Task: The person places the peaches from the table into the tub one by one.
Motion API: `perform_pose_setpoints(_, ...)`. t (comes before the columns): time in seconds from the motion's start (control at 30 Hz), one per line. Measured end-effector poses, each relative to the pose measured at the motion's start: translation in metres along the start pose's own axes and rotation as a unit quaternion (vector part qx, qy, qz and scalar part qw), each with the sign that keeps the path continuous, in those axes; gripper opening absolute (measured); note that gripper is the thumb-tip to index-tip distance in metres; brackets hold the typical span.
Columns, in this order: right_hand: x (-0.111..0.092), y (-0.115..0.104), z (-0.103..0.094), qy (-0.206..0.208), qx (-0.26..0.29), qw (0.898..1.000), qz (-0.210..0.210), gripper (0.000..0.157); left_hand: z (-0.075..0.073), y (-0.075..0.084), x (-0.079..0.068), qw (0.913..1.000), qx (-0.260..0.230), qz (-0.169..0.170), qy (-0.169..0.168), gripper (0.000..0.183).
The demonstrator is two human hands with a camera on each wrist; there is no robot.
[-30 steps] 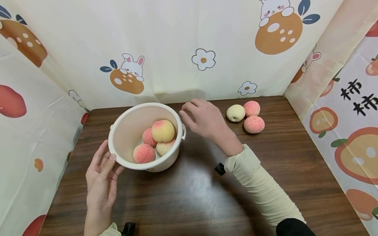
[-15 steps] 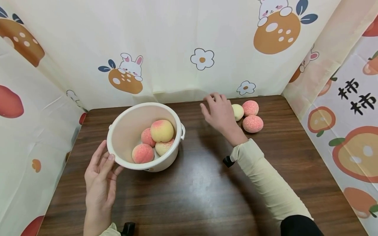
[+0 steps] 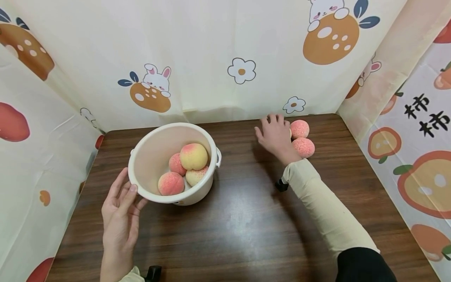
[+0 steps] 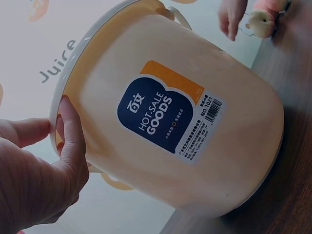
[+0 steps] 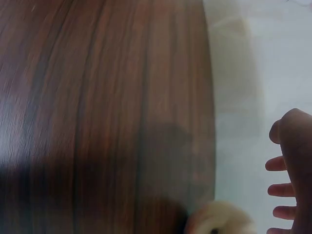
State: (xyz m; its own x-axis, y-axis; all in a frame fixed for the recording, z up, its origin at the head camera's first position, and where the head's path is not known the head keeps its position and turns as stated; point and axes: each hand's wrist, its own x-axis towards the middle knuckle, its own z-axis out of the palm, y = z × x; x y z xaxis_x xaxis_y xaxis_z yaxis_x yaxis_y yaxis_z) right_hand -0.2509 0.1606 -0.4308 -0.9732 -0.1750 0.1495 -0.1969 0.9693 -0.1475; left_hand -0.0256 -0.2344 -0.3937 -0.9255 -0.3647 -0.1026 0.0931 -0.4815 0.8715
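My left hand (image 3: 119, 219) pinches the rim of a white plastic bucket (image 3: 151, 156) at its near left side; the left wrist view shows thumb and finger on either side of that rim. Inside the bucket lie several peaches (image 3: 193, 156), pink and yellow. Over at the back right, my right hand (image 3: 276, 135) hovers with loosely bent fingers and no object in them. It hides most of a pale yellow peach (image 5: 222, 219), which shows at the bottom of the right wrist view. Two pink peaches (image 3: 300, 129) rest just to the right of that hand.
The dark wooden table (image 3: 232, 235) ends at the back against a printed curtain (image 3: 211, 58). Another printed cloth (image 3: 415, 156) borders the right side. A small handle lug (image 3: 219, 157) juts from the bucket's right side.
From beside the bucket's right rim, my right hand has moved right to the loose peaches and now covers most of the pale one. My left hand and the bucket have stayed put.
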Motion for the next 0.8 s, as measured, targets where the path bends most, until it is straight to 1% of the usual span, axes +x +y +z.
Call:
perform_pose_setpoints(0.23, 0.002, 0.016, 0.006, -0.047, -0.039, 0.998, 0.0, 0.048, 0.0, 0.0, 0.0, 1.0, 0.0, -0.001, 0.004, 0.053)
perform_pose_setpoints(0.53, 0.006, 0.028, 0.017, -0.086, -0.073, 0.994, -0.008, 0.047, 0.0, 0.0, 0.0, 1.0, -0.003, -0.004, 0.003, 0.054)
perform_pose_setpoints(0.63, 0.007, 0.033, 0.022, -0.094, -0.083, 0.992, -0.011, 0.046, 0.0, 0.0, 0.0, 1.0, 0.002, -0.007, 0.006, 0.055)
perform_pose_setpoints(0.8, 0.009, 0.038, 0.027, -0.09, -0.104, 0.99, -0.031, 0.04, 0.0, 0.001, 0.0, 1.0, 0.002, -0.006, 0.007, 0.054)
